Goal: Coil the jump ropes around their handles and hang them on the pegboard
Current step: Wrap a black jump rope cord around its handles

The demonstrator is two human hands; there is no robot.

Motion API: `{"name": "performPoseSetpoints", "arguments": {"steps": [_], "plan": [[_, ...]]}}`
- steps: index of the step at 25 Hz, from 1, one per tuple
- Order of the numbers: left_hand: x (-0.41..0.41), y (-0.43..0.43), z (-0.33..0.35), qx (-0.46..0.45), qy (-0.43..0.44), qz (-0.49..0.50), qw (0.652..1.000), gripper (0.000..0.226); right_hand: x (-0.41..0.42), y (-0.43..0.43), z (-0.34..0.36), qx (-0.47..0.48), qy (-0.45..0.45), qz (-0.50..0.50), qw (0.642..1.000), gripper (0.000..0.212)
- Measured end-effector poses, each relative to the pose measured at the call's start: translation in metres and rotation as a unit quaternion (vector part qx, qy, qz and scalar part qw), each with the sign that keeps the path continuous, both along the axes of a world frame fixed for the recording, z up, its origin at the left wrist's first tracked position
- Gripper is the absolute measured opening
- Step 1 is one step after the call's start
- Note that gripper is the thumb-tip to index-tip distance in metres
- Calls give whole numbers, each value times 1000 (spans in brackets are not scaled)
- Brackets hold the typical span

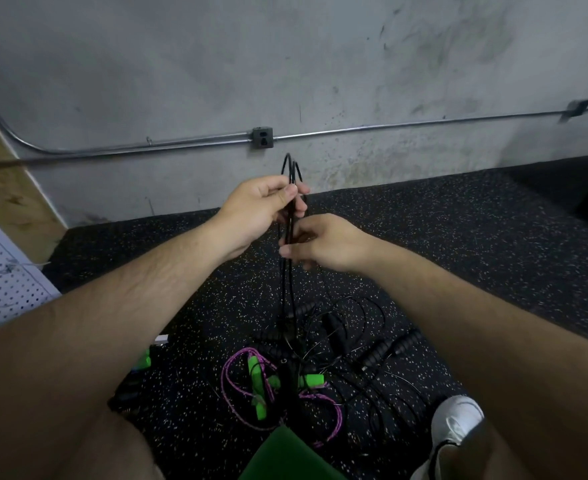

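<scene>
The person's left hand (261, 206) pinched a folded black jump rope (288, 289); the right hand (327, 244) held its strands in a curled grip just below, over a speckled floor (459, 237).

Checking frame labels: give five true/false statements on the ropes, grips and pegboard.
1. Left grip and right grip both hold the black rope. True.
2. The purple rope hangs on the pegboard. False: it lies on the floor.
3. The purple rope has green handles. True.
4. The left grip holds the black rope below the right grip. False: it holds higher up.
5. The pegboard is at the right edge. False: left edge.
</scene>
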State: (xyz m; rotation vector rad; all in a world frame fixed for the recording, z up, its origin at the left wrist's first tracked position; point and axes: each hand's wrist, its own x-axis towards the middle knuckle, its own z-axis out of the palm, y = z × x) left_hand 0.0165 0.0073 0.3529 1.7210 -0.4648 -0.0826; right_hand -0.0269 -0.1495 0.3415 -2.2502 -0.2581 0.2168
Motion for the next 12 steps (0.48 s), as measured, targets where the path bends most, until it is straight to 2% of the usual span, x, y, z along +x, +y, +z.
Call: {"name": "performPoseSetpoints", "arguments": {"steps": [2,4,7,10,12], "plan": [[0,3,1,-8,3,-5,1000,22,-2,2,5,-7,-21,1,1000,8],[3,9,-3,-8,30,-17,999,25,-1,3,12,-8,-57,-23,998,12],[6,21,-20,54,91,-48,993,40,4,1,29,39,-84,-84,992,14],[-6,20,-34,172,67,-103,977,24,9,-3,39,113,-93,-125,981,20],[-8,12,-31,170,37,-69,982,20,11,-7,39,151,-93,-134,975,21]]}}
